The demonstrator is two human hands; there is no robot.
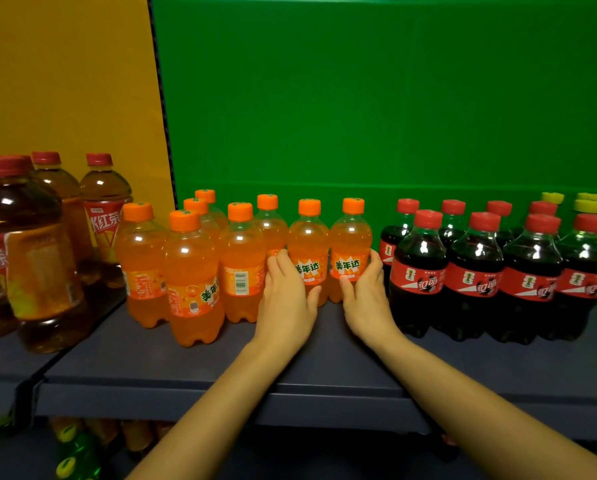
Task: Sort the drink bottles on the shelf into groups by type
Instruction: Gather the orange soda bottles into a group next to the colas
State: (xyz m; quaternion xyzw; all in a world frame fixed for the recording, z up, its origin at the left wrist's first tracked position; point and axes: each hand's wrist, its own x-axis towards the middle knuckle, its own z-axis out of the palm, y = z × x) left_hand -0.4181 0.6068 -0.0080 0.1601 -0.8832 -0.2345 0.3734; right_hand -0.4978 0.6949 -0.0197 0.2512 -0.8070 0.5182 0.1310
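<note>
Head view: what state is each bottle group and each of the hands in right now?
Left hand, grips one orange plastic soda bottle, standing upright.
Right hand, grips neighbouring orange soda bottle, standing upright.
Other orange soda bottles, upright, capped, grouped.
Black cola bottles with red caps, upright, grouped rightward.
Amber tea bottles, upright, capped, leftward.
Yellow-capped green bottles, mostly hidden.

green back panel (394, 98), yellow panel (65, 81) at L, dk blue-grey shelf (324, 375), dim light
</note>
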